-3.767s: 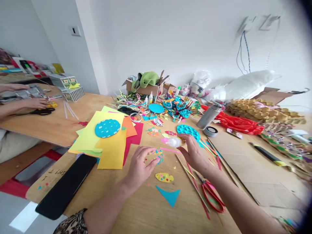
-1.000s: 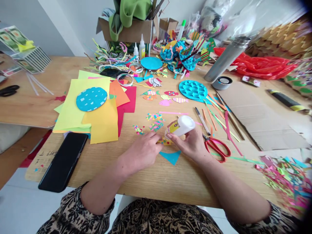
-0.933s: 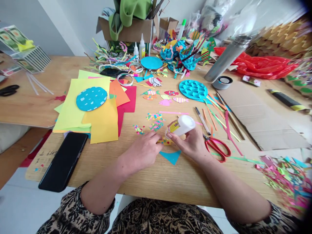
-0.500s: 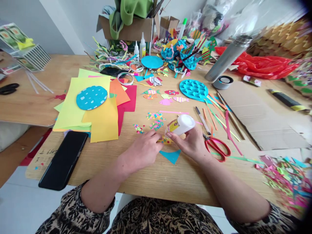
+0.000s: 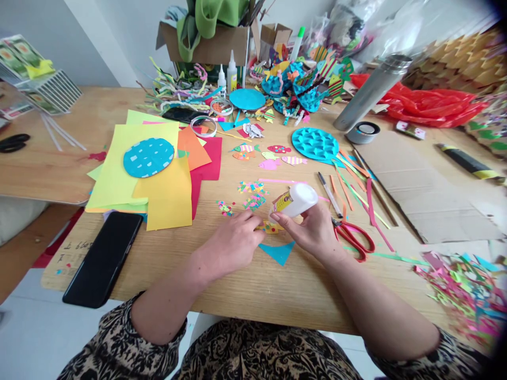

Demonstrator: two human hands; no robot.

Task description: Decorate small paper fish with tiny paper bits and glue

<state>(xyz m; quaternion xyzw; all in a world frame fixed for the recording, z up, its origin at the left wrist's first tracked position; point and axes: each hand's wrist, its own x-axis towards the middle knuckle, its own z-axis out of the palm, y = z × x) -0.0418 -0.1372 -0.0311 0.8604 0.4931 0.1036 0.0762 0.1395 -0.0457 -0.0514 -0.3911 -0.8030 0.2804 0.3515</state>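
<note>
My right hand (image 5: 316,232) is wrapped round a white glue bottle (image 5: 298,200) with a yellow label. The bottle is tilted, base up and nozzle end down to the left; its tip is hidden. Below it lies a small yellow paper fish (image 5: 271,227) with coloured dots. Bent fingers of my left hand (image 5: 236,237) hold the fish at its left end. A blue paper scrap (image 5: 279,253) lies just in front of it. Small piles of paper dots (image 5: 253,201) are beyond my left hand, and several finished-looking paper fish (image 5: 270,155) lie farther back.
Red-handled scissors (image 5: 356,240) and a pen (image 5: 330,195) lie right of my right hand. Coloured paper sheets (image 5: 168,211) and a black phone (image 5: 103,261) are on the left. Cardboard (image 5: 431,190), a steel flask (image 5: 372,95) and paper shreds (image 5: 463,295) occupy the right side.
Both hands, the glue bottle and the fish stay nearly where they were. The view has shifted very slightly.
</note>
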